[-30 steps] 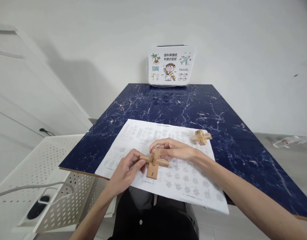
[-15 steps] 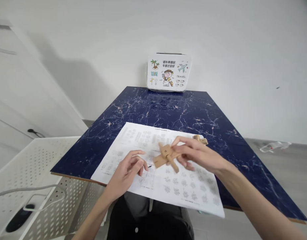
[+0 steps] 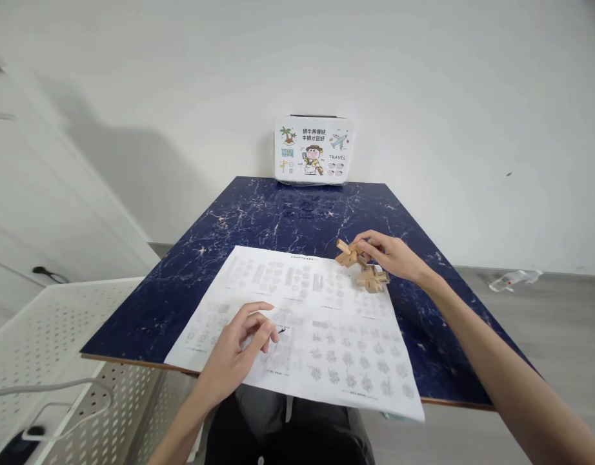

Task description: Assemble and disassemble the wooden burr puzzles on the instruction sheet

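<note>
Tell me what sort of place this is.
Probably a room at home, perhaps a study corner: a marbled blue table by a plain wall, a white perforated rack beside it, and a cartoon-printed case on top.

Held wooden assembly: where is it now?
In the head view, the held wooden assembly is in the right hand, near the far right corner of the printed sheet, beyond and left of the other assembly.

Two black Chinese lines, "奶牛养得好," above "牛奶才会好", across the upper middle of a white cartoon-printed case (image 3: 312, 150), "TRAVEL" in capitals below its airplane drawing (image 3: 340, 140), printed paper sheet (image 3: 297, 310) with captions too small to read, dark marks on the resting wooden burr puzzle (image 3: 372, 280) illegible.
</note>
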`<state>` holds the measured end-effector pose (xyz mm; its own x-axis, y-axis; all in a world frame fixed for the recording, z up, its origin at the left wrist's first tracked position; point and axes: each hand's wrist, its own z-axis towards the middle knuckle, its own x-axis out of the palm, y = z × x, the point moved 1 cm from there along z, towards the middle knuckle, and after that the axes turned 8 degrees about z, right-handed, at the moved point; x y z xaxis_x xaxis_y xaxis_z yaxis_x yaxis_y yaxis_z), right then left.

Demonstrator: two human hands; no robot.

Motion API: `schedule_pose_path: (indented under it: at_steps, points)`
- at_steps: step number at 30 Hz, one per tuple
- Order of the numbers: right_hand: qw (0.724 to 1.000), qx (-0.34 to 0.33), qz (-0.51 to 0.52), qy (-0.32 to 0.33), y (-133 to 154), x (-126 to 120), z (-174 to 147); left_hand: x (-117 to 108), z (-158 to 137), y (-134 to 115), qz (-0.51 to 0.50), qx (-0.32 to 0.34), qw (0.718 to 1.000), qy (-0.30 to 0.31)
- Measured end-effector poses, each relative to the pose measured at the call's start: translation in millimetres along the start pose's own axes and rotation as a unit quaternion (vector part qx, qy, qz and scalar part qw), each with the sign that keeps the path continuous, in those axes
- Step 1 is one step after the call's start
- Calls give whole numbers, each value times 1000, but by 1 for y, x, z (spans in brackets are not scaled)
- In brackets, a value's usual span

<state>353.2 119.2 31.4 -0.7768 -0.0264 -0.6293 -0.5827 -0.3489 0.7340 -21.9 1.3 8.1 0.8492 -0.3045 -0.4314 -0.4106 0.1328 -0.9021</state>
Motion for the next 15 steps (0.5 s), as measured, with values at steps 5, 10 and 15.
schedule_pose_path:
  at_steps: [5, 10, 15]
  points:
    - [998, 0, 48, 27, -22, 0, -6, 1, 1, 1, 5, 0, 1000, 0]
    - [992, -12, -58, -110, -12, -8, -10, 1, 0, -2, 9, -2, 1000, -7]
    - [964, -94, -69, -239, 47, 13, -22, 1, 1, -3, 16, 0, 1000, -11]
